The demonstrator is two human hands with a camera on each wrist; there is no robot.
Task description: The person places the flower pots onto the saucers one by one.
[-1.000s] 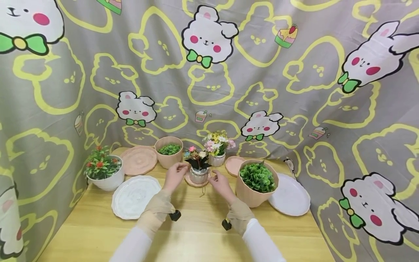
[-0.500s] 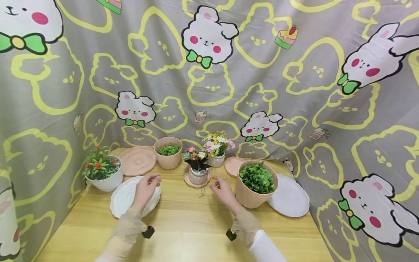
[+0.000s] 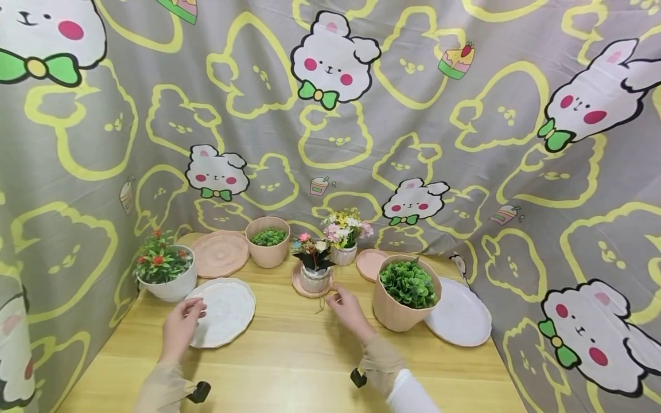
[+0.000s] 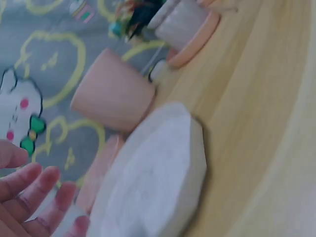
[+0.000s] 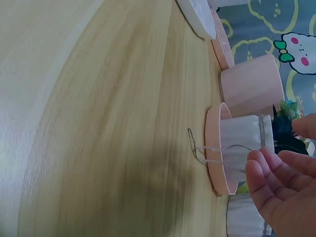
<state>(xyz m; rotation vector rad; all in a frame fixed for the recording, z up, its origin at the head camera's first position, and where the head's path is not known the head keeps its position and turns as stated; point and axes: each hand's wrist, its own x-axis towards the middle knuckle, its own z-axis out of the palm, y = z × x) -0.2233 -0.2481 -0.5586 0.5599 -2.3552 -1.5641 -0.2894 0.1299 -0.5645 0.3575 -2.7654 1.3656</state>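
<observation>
**Left hand (image 3: 179, 328) empty, right hand (image 3: 350, 312) by the string (image 5: 191, 140)**

Your left: fingers loosely spread, nothing held; white plate (image 3: 227, 315) at its 2 o'clock. Your right: fingers relaxed, gently curved; can't tell if they touch the string. Flower pot (image 3: 315, 281) at that hand's 10 o'clock, upright on pink saucer (image 3: 296, 284). Leafy planter (image 3: 400, 312) at its 2 o'clock.

Big stretch of bare wood on table (image 3: 279, 361), between left hand (image 3: 181, 326) and right hand (image 3: 350, 311): lots of room to slide. Gap between white plate (image 3: 227, 312) and pink saucer (image 3: 298, 285) too: way through to pink pot (image 3: 269, 256) at back. Right hand sits in gap between saucer and big leafy pot (image 3: 399, 312), so tight there. String loop (image 5: 195, 149) sticks out before saucer. Red-flower pot (image 3: 175, 285) blocks way ahead of left hand. Cloth wall (image 3: 338, 150) blocks back.
</observation>
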